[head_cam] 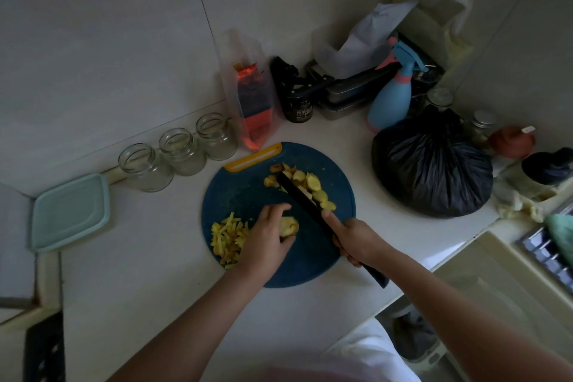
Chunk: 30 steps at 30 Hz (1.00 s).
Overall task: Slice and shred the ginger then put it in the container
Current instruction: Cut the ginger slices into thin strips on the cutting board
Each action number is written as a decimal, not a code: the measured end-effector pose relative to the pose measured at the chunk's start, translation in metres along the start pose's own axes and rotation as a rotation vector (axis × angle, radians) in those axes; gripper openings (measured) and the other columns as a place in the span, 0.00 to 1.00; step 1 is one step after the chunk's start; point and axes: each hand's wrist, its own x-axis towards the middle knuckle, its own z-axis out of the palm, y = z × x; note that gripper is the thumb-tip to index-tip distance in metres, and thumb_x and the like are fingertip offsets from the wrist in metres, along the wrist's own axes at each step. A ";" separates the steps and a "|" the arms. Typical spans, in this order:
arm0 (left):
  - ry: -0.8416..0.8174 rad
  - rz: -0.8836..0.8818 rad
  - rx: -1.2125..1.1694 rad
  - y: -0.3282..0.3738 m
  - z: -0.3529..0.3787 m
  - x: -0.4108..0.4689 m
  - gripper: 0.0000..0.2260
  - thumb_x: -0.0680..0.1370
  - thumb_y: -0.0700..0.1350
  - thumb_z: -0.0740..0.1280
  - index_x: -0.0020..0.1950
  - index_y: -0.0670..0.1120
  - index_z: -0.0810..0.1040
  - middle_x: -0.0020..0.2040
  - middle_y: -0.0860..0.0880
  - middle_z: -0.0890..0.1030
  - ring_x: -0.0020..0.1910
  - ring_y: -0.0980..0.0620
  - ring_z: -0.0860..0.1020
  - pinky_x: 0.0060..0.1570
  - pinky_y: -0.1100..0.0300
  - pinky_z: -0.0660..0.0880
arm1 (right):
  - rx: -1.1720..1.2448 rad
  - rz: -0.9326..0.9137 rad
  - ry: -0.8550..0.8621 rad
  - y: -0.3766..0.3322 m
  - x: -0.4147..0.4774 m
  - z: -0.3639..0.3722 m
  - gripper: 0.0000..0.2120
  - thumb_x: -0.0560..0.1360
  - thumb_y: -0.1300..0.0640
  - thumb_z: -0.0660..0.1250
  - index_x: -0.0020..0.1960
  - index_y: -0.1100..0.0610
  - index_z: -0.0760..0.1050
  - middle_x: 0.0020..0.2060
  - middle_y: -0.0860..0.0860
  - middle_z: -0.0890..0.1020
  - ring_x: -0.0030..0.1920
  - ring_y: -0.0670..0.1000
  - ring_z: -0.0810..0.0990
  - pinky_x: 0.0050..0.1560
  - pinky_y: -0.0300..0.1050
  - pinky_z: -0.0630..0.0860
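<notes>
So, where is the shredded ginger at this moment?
In the head view, the shredded ginger lies on the left side of the blue cutting board, right beside the left hand, which holds a ginger chunk.

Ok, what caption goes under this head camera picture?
Ginger time: left hand holds a ginger piece, right hand grips the knife, over a blue cutting board.
</notes>
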 end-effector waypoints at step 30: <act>0.193 0.031 -0.032 -0.007 0.021 -0.015 0.06 0.71 0.38 0.74 0.45 0.41 0.79 0.46 0.46 0.76 0.42 0.52 0.79 0.43 0.71 0.70 | -0.293 -0.193 0.134 0.013 -0.028 0.033 0.30 0.78 0.35 0.50 0.29 0.57 0.66 0.26 0.51 0.71 0.30 0.50 0.71 0.36 0.45 0.68</act>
